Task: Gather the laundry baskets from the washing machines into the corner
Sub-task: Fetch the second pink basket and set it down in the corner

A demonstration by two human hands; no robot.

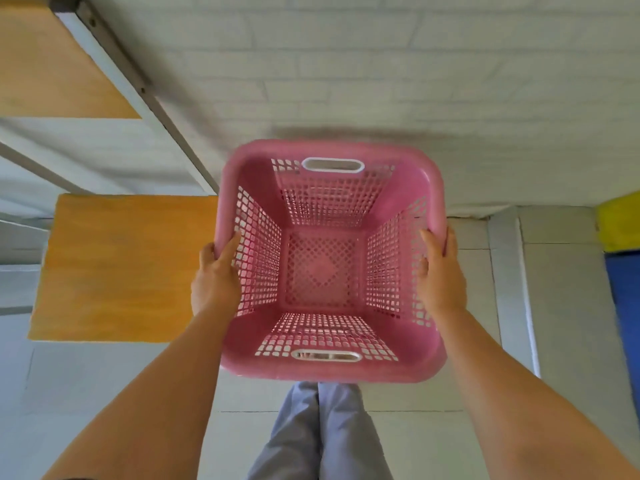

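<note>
Both hands grip one pink laundry basket (pixel 332 261) by its rim. Left hand (pixel 216 275) is closed over the left edge, thumb lying along the inside of the rim. Right hand (pixel 441 271) is closed over the right edge, fingers wrapped to the outside. Basket is held upright in front of the person, open top toward the camera, above the tiled floor (pixel 433 441) and close to a white brick wall (pixel 381 64). Interior is empty; walls and base are perforated, with a white-trimmed handle slot on the near and far sides. Grey trouser legs (pixel 322 434) show directly below. An orange wooden surface (pixel 121 268) sits left of the basket. Yellow and blue items (pixel 623 258) lie at the right edge, identity unclear.
</note>
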